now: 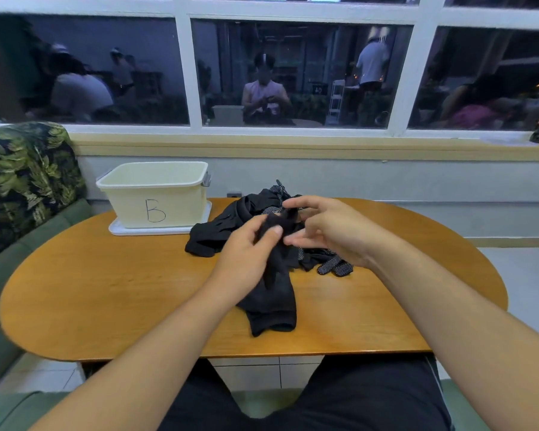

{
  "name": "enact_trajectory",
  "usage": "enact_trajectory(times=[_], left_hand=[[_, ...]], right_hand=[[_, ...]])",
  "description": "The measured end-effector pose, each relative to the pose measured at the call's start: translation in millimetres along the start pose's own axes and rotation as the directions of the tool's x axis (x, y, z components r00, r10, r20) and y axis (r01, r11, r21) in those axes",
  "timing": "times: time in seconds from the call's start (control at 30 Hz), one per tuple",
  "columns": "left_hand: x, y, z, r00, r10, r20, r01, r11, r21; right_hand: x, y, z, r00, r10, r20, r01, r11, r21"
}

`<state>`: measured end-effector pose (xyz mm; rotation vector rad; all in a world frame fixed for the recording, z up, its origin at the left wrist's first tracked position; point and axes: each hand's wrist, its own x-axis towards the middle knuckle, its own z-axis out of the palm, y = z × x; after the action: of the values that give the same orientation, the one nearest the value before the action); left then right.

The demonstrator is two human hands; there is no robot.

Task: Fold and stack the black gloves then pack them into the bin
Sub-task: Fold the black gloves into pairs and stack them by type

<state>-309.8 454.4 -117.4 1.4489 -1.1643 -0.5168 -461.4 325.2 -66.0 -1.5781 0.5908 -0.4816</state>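
Note:
A black glove (277, 293) hangs above the wooden table (106, 290), its cuff lying on the tabletop near the front edge. My left hand (246, 256) grips it by the middle, thumb on top. My right hand (327, 228) pinches the glove's upper end with thumb and forefinger, the other fingers spread. Behind both hands lies a loose pile of black gloves (227, 225), some with white dotted palms (336, 265). The cream bin (156, 194), marked "B", stands open on its white lid at the table's back left.
A green sofa with a leaf-patterned cushion (25, 181) borders the table on the left. A wall and a window ledge (293, 144) run behind the table. My legs (324, 399) are under the front edge.

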Motion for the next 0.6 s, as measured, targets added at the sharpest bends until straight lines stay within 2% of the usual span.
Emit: enact_trajectory(times=[0.07,0.1,0.17,0.3,0.47,0.6], left_hand=[[3.1,2.0,-5.0,0.992,-0.117,0.049,0.125,0.971,-0.204],[4.7,2.8,-7.2,0.98,-0.177,0.094,0.198,0.927,-0.318],[6.3,3.8,-12.6,0.955,-0.228,0.188,0.287,0.869,-0.404],[6.1,-7.6,-22.6,0.941,-0.162,0.298,0.233,0.948,-0.219],[0.7,-12.9,-24.7,0.95,-0.171,0.261,0.192,0.98,-0.057],[3.4,-23.8,-30.0,0.976,-0.132,0.173,0.113,0.987,0.114]], right_hand=[[-0.8,0.4,-0.8,0.997,-0.069,-0.044,0.052,0.951,-0.303],[-0.5,1.1,-1.2,0.992,-0.106,-0.076,0.068,0.916,-0.395],[1.9,2.8,-0.8,0.983,-0.153,-0.098,0.104,0.916,-0.387],[7.5,7.3,0.4,0.988,-0.116,-0.098,0.111,0.992,-0.055],[11.4,21.0,2.6,0.984,-0.148,-0.099,0.152,0.987,0.042],[18.5,26.4,0.3,0.979,-0.176,-0.103,0.181,0.983,0.041]])
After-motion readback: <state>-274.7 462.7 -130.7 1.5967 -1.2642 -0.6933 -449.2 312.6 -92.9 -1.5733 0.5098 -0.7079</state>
